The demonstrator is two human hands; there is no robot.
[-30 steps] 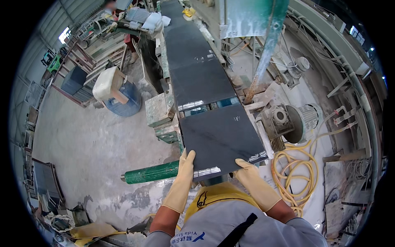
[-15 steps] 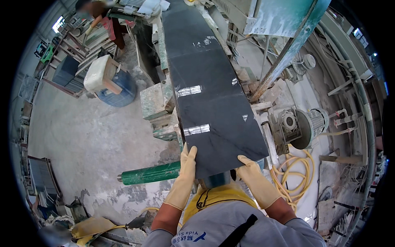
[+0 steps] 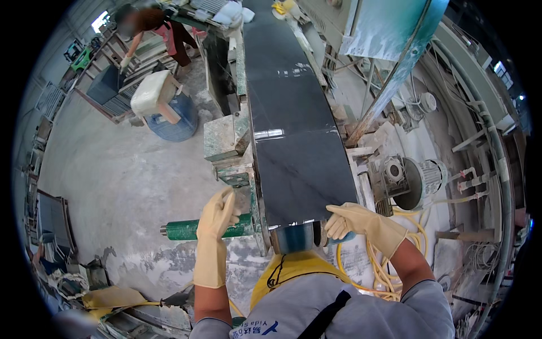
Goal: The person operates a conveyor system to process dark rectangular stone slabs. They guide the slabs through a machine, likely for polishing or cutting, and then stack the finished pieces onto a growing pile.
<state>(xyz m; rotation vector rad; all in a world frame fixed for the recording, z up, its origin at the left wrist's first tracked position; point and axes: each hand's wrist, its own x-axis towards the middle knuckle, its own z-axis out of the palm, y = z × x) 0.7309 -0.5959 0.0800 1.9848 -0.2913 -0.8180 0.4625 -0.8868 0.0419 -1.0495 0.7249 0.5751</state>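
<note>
A long dark polished stone slab (image 3: pixel 299 175) lies on a narrow conveyor bed that runs away from me, with another dark slab (image 3: pixel 282 68) ahead of it. My right hand (image 3: pixel 353 220), in a yellow rubber glove, holds the near right corner of the slab, fingers curled over its edge. My left hand (image 3: pixel 217 214), also gloved, hangs free just left of the conveyor frame, above a green roller (image 3: pixel 197 229); it holds nothing. A round metal roller end (image 3: pixel 293 237) shows under the slab's near edge.
Another person (image 3: pixel 152 28) bends over stacked slabs at the far left. A blue barrel (image 3: pixel 172 121) carries a white block. An electric motor (image 3: pixel 415 178) and a coiled yellow hose (image 3: pixel 384 265) lie to the right. A teal machine housing (image 3: pixel 384 28) stands beyond.
The slab has slid away from me along the conveyor. My left hand has come off its near edge and moved left; my right hand stays at the near right corner.
</note>
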